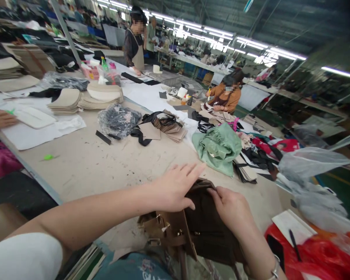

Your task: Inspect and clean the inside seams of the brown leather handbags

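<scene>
A brown handbag point(175, 229) with gold-coloured metal fittings and straps lies tilted at the table's near edge, just in front of my body. Its dark inside faces up between my hands. My right hand point(231, 204) grips the bag's upper rim, thumb on the inner side and fingers wrapped behind it. Over the other side of the opening, my left hand point(176, 186) is spread, fingers stretched out and thumb apart. Whether its palm touches the bag cannot be seen. The lower part of the bag is hidden by my arms and the table edge.
A green cloth point(218, 147) lies ahead, near plastic-wrapped material point(119, 120) and stacked beige panels point(65, 101). To my right are a red plastic bag point(326, 252), a notebook point(293, 225) and a pen. Another person's hand point(1, 118) rests at the left; two co-workers are across the table.
</scene>
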Demonstrator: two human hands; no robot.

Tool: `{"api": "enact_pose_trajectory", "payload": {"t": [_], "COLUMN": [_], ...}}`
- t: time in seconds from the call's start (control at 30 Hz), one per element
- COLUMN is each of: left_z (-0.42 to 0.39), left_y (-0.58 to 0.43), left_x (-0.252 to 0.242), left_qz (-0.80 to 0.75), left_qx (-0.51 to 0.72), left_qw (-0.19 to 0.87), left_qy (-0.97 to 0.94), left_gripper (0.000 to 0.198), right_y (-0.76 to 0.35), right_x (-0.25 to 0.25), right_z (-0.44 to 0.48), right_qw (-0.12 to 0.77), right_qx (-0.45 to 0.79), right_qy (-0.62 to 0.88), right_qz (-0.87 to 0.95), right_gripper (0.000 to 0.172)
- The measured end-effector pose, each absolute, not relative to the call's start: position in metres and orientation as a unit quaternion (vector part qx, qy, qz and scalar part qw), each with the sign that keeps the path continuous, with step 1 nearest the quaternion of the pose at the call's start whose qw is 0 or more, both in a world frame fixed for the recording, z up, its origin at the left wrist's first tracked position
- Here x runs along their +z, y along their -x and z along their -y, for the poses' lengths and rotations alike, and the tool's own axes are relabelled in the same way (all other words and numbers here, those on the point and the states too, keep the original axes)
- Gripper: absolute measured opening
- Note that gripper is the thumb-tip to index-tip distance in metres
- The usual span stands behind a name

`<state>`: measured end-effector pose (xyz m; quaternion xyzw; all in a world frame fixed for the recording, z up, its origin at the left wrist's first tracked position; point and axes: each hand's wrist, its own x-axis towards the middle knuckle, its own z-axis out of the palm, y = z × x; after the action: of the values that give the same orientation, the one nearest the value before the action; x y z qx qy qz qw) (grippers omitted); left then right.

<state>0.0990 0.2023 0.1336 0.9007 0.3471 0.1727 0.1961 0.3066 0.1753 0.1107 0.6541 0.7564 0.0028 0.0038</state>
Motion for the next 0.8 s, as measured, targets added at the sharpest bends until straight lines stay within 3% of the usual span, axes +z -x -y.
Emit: {"api": "enact_pose_trajectory", "payload": {"t": [0.17,0.33,0.57,0.8], "left_z": [-0.214,-0.259,-0.226,-0.238], "left_y": [-0.078,-0.061,-0.081,-0.099], "left_x": [0.129,0.145,0.142,0.13], "left_qz": [-0.377,-0.263,-0.303,-0.307], "left_qx": [0.079,-0.006,0.1,0.099], "left_qw": [0.258,0.264,0.141,0.139], "left_qy": [-0.886,-0.928,-0.937,-0.936], "left_gripper": [0.067,0.064,0.048,0.037], "right_y": [-0.304,-0.292,-0.295,-0.294], "right_x": [0.112,0.115,0.113,0.114], "right_z": [-0.17,-0.158,-0.155,-0.159], "right_qw": [0.002,-0.025,-0.023,-0.018], "right_qx": [0.015,0.027,0.037,0.025], "right_qy": [-0.641,-0.599,-0.623,-0.622], "right_qz": [-0.767,-0.8,-0.781,-0.783], "right_gripper": [0.036,0.032,0.033,0.035]}}
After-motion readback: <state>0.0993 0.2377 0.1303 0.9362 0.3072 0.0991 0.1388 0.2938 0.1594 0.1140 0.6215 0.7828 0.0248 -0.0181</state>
